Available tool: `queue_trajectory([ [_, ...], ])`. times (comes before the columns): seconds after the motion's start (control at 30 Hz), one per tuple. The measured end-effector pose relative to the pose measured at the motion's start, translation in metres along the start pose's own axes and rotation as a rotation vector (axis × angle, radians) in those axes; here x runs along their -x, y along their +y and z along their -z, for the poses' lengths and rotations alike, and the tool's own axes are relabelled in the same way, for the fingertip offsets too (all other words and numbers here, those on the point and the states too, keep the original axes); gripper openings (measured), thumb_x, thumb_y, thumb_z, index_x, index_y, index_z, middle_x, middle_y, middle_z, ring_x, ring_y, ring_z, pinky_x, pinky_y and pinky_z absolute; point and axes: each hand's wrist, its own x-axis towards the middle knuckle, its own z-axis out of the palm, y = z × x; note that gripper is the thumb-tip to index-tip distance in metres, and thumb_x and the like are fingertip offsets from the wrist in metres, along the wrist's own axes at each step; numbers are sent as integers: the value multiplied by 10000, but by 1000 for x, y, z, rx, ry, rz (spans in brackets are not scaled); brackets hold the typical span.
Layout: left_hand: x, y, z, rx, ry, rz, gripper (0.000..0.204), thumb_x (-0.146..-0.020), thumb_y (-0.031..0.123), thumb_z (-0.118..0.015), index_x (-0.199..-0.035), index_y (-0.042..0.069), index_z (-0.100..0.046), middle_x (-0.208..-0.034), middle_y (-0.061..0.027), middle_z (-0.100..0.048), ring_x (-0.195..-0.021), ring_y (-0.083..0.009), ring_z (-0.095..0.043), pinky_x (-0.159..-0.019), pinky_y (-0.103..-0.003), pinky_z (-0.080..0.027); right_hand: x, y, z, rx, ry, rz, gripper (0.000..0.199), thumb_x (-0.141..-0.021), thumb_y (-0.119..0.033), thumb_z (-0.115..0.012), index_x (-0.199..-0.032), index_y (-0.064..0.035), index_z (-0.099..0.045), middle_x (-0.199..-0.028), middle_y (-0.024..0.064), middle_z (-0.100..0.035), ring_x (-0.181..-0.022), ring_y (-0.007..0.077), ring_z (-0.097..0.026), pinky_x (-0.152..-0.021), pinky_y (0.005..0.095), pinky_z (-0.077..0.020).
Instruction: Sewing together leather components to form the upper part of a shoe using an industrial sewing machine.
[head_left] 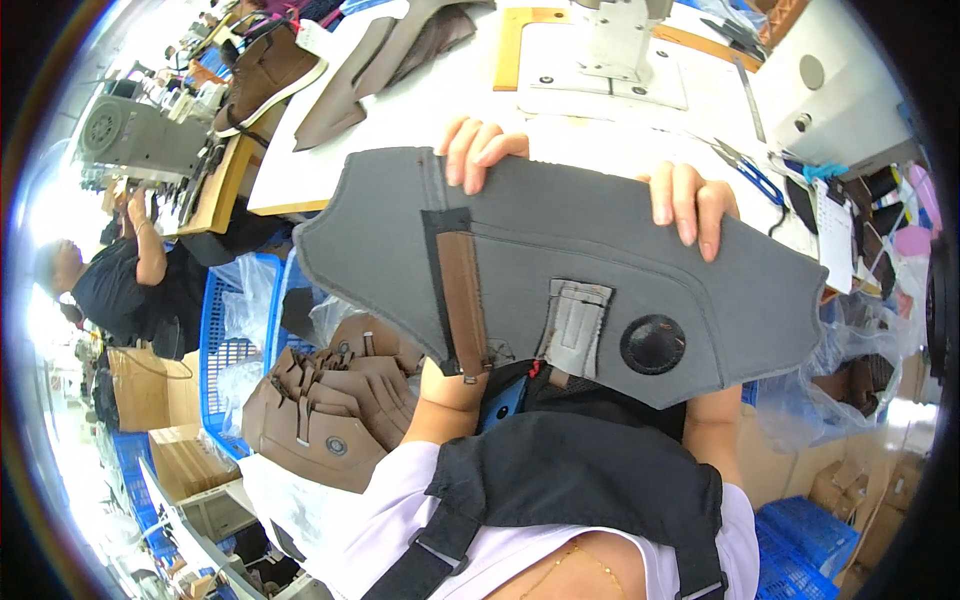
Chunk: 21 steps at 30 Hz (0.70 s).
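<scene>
A wide grey fabric shoe-upper panel (560, 220) is held up in front of me over the table's near edge. It bears a brown strip with black edging, a small light grey stitched patch and a round black disc. My left hand (485, 152) is closed on the panel's far edge, left of the middle, with its fingers folded over the top. On the right, my right hand (692, 205) grips the same edge, fingers lying over the grey face. Both palms and thumbs are hidden behind the panel.
A white sewing table (410, 130) carries a sewing machine (615, 40), brown upper pieces (375, 70), a brown boot (265, 80) and scissors (750, 170). Stacked brown panels (340, 405) lie at my left beside a blue crate (210, 345). Another person (140, 280) sits far left.
</scene>
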Motion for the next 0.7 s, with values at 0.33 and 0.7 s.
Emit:
queue_trajectory([
  [0.33, 1, -2, 1, 72, -75, -16, 144, -1019, 129, -426, -935, 89, -536, -687, -26, -546, -652, -163, -550, -892, -320, -440, 7, 4, 0, -30, -51, 22, 341, -871, -454, -685, -656, -222, -559, -858, 1, -541, -1011, 204, -514, -975, 410, -337],
  [0.7, 3, 7, -4, -13, -26, 32, 111, -1025, 149, -434, -996, 94, -526, -755, -29, -548, -754, -165, -568, -923, -324, -412, -3, 8, -5, -107, -64, 20, 215, -910, -311, -661, -739, -213, -575, -950, -20, -538, -1078, 151, -463, -1049, 371, -305],
])
